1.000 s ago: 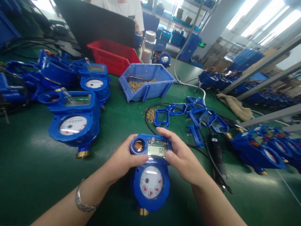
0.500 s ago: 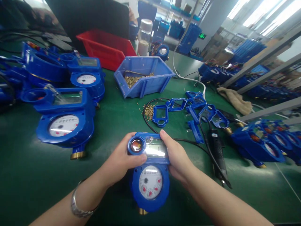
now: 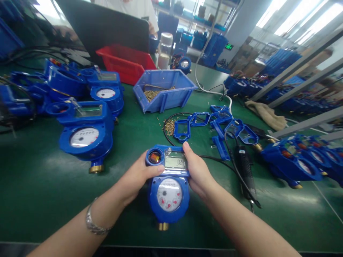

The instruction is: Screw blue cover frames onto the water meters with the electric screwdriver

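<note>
A blue water meter [image 3: 168, 194] is held between both hands over the green table, its white dial with red pointers facing up. My left hand [image 3: 138, 176] grips its left side, the thumb lying across the lower edge of the display [image 3: 173, 162]. My right hand [image 3: 199, 171] closes on the right side, thumb at the upper right corner. The display shows digits that look like "0.2". A round dark window sits left of the display, and a brass fitting [image 3: 163, 226] sticks out at the bottom. The fingers under the meter are hidden.
Blue meters [image 3: 85, 139] stand at left. A blue bin [image 3: 177, 94] of small screws and a red bin [image 3: 123, 62] stand behind, with loose screws [image 3: 170, 126] nearby. Blue frames [image 3: 182, 131], a black electric screwdriver [image 3: 244, 167] with cable and more meters [image 3: 292, 160] lie right. A person sits opposite.
The view has shifted slightly, showing the table's front edge. Both hands still hold the water meter, which appears a little higher in the picture, and the display digits are clearer.
</note>
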### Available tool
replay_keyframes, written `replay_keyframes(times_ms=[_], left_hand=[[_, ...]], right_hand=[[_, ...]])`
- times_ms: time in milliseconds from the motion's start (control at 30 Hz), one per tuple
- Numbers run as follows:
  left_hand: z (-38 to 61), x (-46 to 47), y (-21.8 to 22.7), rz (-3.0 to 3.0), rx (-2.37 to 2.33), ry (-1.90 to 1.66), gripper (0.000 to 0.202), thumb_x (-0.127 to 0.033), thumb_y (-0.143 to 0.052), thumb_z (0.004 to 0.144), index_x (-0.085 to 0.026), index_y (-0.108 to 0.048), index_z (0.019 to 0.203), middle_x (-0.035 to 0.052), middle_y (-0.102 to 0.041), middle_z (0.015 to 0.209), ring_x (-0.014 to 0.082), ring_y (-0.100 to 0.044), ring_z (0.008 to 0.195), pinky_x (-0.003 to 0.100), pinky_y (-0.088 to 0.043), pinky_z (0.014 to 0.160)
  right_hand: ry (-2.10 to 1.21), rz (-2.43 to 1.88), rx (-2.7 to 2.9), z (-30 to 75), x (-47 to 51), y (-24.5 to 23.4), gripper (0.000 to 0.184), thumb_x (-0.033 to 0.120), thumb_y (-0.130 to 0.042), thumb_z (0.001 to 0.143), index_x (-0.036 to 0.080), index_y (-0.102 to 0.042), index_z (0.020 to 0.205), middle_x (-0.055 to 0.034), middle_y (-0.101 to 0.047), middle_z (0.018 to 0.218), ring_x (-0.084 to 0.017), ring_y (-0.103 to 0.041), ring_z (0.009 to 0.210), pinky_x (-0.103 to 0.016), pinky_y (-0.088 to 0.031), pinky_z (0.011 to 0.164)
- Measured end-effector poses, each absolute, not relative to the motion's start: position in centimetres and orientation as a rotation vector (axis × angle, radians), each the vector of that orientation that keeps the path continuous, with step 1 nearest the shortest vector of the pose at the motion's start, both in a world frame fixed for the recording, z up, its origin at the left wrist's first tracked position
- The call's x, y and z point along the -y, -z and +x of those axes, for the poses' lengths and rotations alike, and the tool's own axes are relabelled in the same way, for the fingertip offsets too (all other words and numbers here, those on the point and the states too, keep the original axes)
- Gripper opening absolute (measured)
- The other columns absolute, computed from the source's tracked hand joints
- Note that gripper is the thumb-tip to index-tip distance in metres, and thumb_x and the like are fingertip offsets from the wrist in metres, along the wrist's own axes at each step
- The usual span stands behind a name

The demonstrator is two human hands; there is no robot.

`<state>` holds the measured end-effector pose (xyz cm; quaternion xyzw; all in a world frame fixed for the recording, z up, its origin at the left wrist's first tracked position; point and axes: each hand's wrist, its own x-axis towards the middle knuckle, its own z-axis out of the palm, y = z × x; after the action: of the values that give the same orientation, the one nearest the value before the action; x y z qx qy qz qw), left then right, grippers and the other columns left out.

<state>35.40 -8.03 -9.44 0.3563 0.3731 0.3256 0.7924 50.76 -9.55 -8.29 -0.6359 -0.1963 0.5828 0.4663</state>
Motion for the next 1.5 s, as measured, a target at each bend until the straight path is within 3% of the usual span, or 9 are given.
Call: replay_keyframes(times_ms=[100,267,367,533,700,867,1067,1367,1500], left_hand=[[35.2,8.0,8.5,0.793,-0.729,-0.637,0.039,-0.028,-0.071,0.07,-0.011,-0.061,0.103,0.0105,-0.07,0.098,0.0266,-0.063,0.094,0.039,-0.044,0.09],[33.9,7.2,6.5,1.247,-0.805,-0.719,0.072,-0.033,-0.08,0.056,-0.013,-0.048,0.117,0.0121,-0.063,0.111,0.0308,-0.058,0.104,0.042,-0.046,0.091],[32.9,7.1,6.0,1.875,-0.877,-0.828,0.094,-0.034,-0.081,0.051,-0.016,-0.033,0.13,0.0146,-0.05,0.127,0.0328,-0.05,0.114,0.044,-0.043,0.097],[32.0,7.1,9.1,2.585,-0.657,-1.01,0.073,-0.011,-0.06,0.073,-0.019,-0.025,0.136,0.0153,-0.051,0.123,0.0275,-0.051,0.113,0.043,-0.044,0.096],[31.5,7.1,13.3,2.75,-0.602,-1.139,0.079,-0.003,-0.051,0.076,-0.02,-0.013,0.143,0.0183,-0.048,0.124,0.0279,-0.049,0.114,0.045,-0.046,0.093],[31.4,8.2,13.7,2.044,-1.095,-0.87,0.071,-0.019,-0.06,0.074,-0.018,-0.028,0.137,0.0189,-0.032,0.14,0.0309,-0.046,0.119,0.049,-0.041,0.099],[33.2,9.5,10.5,0.504,-0.817,-0.415,0.052,-0.053,-0.047,0.084,-0.014,-0.055,0.117,0.0137,-0.066,0.11,0.0293,-0.06,0.105,0.043,-0.048,0.087],[33.2,9.4,10.6,0.436,-0.848,-0.395,0.039,-0.034,-0.074,0.06,-0.011,-0.067,0.09,0.0074,-0.074,0.081,0.0205,-0.065,0.074,0.03,-0.049,0.072],[33.1,9.2,10.9,0.515,-0.837,-0.387,0.049,-0.034,-0.074,0.058,-0.01,-0.065,0.1,0.0101,-0.073,0.088,0.0226,-0.065,0.078,0.031,-0.049,0.073]], right_hand=[[-1.426,-1.523,0.563,50.7,9.8,8.0,0.043,0.056,-0.055,0.08,0.014,-0.059,0.088,-0.0095,-0.068,0.083,-0.025,-0.064,0.084,-0.035,-0.051,0.076],[-1.348,-1.38,0.887,52.3,10.7,5.1,0.062,0.065,-0.062,0.069,0.016,-0.055,0.107,-0.0091,-0.063,0.103,-0.026,-0.059,0.097,-0.039,-0.047,0.086],[-1.227,-1.3,1.428,54.2,11.7,3.3,0.084,0.048,-0.079,0.06,0.019,-0.041,0.129,-0.0094,-0.05,0.125,-0.028,-0.049,0.113,-0.041,-0.039,0.099],[-0.595,-1.305,2.038,55.1,13.6,5.2,0.084,0.004,-0.066,0.065,0.018,-0.025,0.137,-0.0132,-0.035,0.129,-0.025,-0.038,0.121,-0.041,-0.035,0.105],[-0.285,-1.216,2.132,54.2,14.9,9.6,0.079,0.0,-0.052,0.068,0.013,-0.02,0.139,-0.0176,-0.031,0.13,-0.028,-0.03,0.127,-0.047,-0.035,0.106],[-0.189,-1.194,2.116,53.9,15.8,11.1,0.079,-0.001,-0.049,0.069,0.012,-0.019,0.141,-0.0185,-0.031,0.13,-0.031,-0.029,0.129,-0.051,-0.035,0.105],[-0.095,-1.134,2.092,53.3,16.4,12.1,0.073,0.001,-0.048,0.075,0.011,-0.018,0.142,-0.0192,-0.035,0.125,-0.035,-0.033,0.127,-0.057,-0.04,0.1],[-0.185,-1.184,2.216,54.4,18.4,10.6,0.051,0.048,-0.044,0.091,0.009,-0.041,0.124,-0.0195,-0.053,0.115,-0.032,-0.049,0.117,-0.046,-0.052,0.09],[-0.08,-1.297,2.063,55.7,16.9,8.0,0.03,0.009,-0.042,0.09,0.018,-0.046,0.118,-0.0095,-0.062,0.1,-0.018,-0.061,0.094,-0.03,-0.054,0.078]])
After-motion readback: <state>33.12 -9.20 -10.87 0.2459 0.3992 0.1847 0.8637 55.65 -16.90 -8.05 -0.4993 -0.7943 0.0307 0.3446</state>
